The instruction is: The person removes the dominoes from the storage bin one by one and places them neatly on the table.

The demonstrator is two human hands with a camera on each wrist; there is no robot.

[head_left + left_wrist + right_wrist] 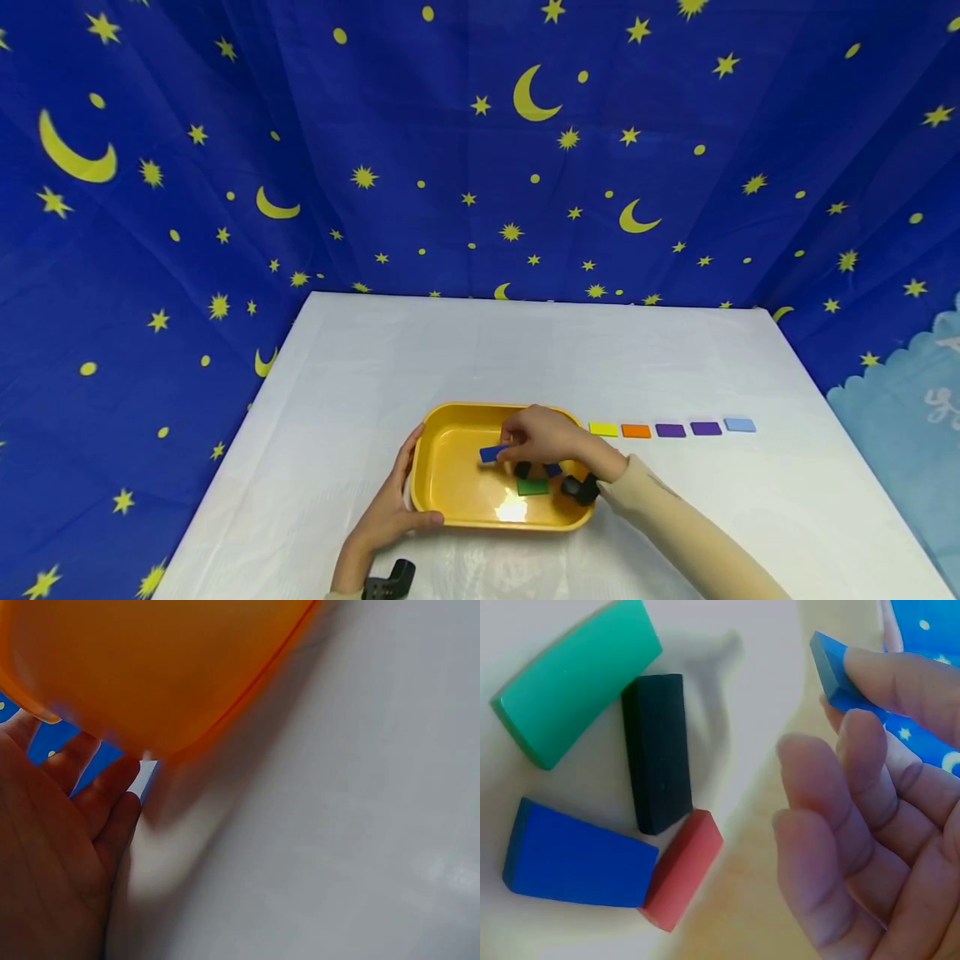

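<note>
A yellow tray (453, 479) stands on the white table. My left hand (393, 500) grips its left end, thumb at the near rim and fingers along the outer wall; the left wrist view shows the fingertips at the tray's orange-looking side (150, 690). Over the tray, my right hand (546, 435) pinches a blue block (834, 675) between thumb and fingers. Beneath that hand lie a green block (577, 682), a black block (658, 754), another blue block (581, 859) and a red block (682, 870). The right forearm covers part of the tray's right end.
Right of the tray a row runs along the table: a yellow block (603, 429), an orange block (636, 431), two purple blocks (671, 431) and a light blue block (740, 425). A blue curtain (450, 150) with moons and stars hangs behind the table.
</note>
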